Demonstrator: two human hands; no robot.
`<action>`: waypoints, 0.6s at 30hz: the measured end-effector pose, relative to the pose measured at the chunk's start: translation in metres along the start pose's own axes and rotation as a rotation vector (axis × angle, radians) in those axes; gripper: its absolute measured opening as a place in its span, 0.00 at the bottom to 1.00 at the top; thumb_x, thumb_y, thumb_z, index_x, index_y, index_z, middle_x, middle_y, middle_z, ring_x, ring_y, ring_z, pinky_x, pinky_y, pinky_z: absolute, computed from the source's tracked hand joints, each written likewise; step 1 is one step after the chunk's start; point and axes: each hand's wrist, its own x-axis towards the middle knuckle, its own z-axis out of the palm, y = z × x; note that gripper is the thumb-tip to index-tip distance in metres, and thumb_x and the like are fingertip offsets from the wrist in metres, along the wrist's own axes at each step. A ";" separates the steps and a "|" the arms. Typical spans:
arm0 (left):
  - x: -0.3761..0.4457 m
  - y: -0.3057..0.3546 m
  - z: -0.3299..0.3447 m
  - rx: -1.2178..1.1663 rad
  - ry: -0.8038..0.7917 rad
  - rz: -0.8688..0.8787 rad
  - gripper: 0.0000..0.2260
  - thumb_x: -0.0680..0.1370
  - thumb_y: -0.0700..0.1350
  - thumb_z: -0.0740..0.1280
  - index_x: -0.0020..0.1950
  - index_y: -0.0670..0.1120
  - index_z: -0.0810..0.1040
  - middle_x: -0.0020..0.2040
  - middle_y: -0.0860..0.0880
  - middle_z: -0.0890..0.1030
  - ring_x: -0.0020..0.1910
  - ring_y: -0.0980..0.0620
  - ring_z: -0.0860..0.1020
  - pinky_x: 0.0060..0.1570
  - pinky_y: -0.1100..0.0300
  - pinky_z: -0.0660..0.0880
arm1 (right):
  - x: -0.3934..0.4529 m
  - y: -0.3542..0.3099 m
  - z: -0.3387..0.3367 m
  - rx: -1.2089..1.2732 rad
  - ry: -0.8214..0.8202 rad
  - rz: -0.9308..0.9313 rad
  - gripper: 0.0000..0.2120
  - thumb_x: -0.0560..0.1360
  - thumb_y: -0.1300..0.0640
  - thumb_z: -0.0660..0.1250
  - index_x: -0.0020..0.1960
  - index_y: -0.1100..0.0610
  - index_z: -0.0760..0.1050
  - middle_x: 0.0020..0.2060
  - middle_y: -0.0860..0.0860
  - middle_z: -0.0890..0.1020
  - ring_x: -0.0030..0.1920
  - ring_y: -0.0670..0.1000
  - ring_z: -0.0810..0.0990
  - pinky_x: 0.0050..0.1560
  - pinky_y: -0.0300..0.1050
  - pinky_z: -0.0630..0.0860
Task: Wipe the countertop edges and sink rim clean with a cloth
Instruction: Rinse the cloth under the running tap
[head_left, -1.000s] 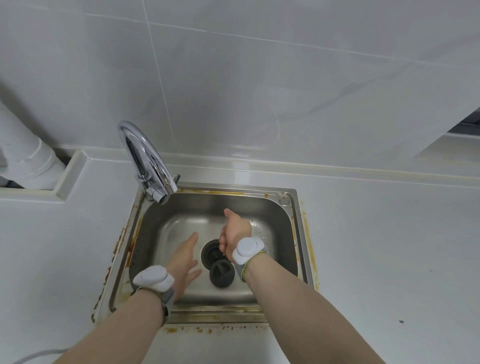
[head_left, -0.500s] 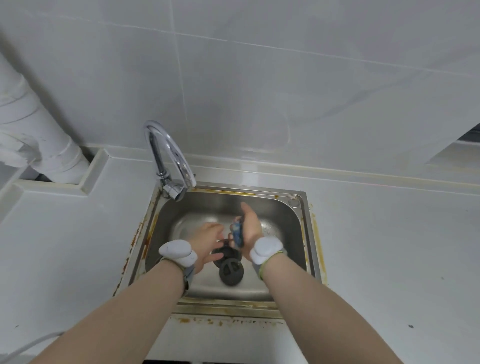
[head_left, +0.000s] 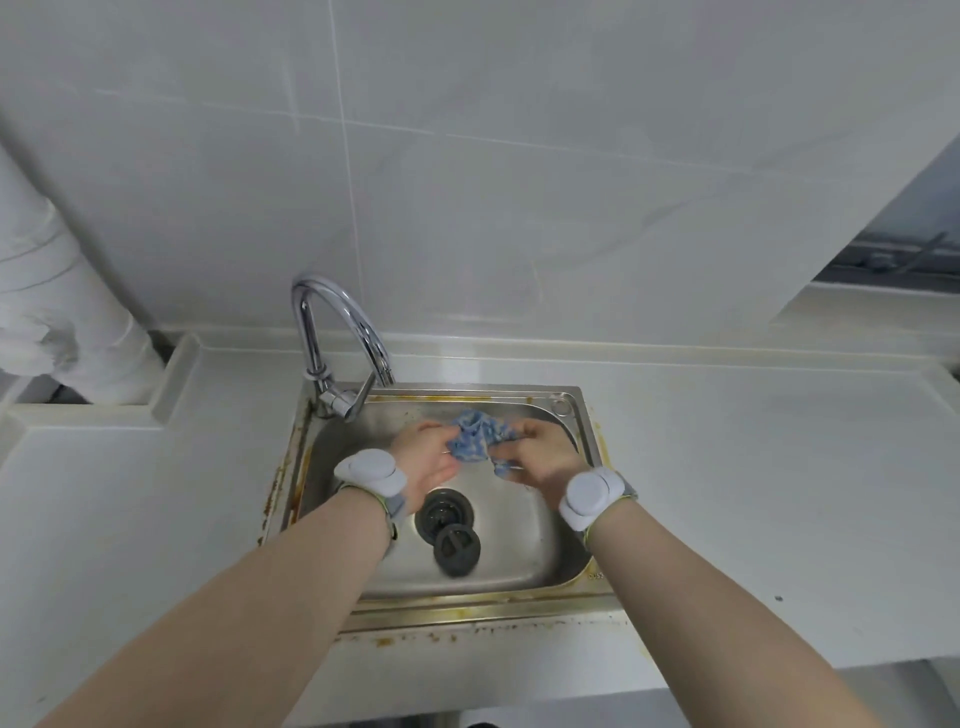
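A crumpled blue and white cloth (head_left: 475, 434) hangs over the back of the steel sink basin, held between both hands. My left hand (head_left: 426, 454) grips its left end and my right hand (head_left: 545, 454) grips its right end. The sink rim (head_left: 467, 605) is stained with rust and yellow grime along the front, left and right edges. White countertop (head_left: 753, 493) surrounds the sink; its front edge (head_left: 467, 660) lies below the rim.
A chrome gooseneck faucet (head_left: 340, 332) arches over the sink's back left corner. An open drain (head_left: 445, 514) and a loose dark strainer plug (head_left: 457, 548) lie in the basin. A white pipe (head_left: 67, 322) stands at far left behind a raised ledge. Tiled wall rises behind.
Both hands rose from near the drain to the back of the basin. The right hand brought up the cloth, the left hand took its other end, and it is now stretched between them.
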 end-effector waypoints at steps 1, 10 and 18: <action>-0.002 0.000 0.001 -0.035 -0.004 -0.004 0.06 0.79 0.41 0.67 0.55 0.47 0.74 0.45 0.45 0.82 0.39 0.50 0.81 0.48 0.56 0.78 | -0.004 0.000 0.000 -0.019 0.018 -0.017 0.16 0.68 0.73 0.70 0.51 0.59 0.77 0.41 0.55 0.80 0.37 0.51 0.78 0.37 0.43 0.78; -0.022 -0.017 0.010 -0.065 -0.049 0.015 0.04 0.79 0.44 0.67 0.53 0.48 0.78 0.48 0.44 0.81 0.39 0.48 0.79 0.34 0.58 0.77 | -0.051 0.014 -0.010 0.018 -0.039 0.003 0.07 0.70 0.65 0.71 0.44 0.54 0.80 0.33 0.54 0.76 0.29 0.49 0.69 0.29 0.38 0.64; -0.043 -0.009 0.036 0.049 -0.318 -0.157 0.21 0.67 0.57 0.78 0.53 0.47 0.81 0.43 0.47 0.82 0.36 0.50 0.77 0.36 0.59 0.76 | -0.084 0.026 -0.049 0.363 0.306 0.002 0.05 0.75 0.58 0.68 0.49 0.59 0.77 0.38 0.55 0.78 0.34 0.50 0.77 0.35 0.42 0.74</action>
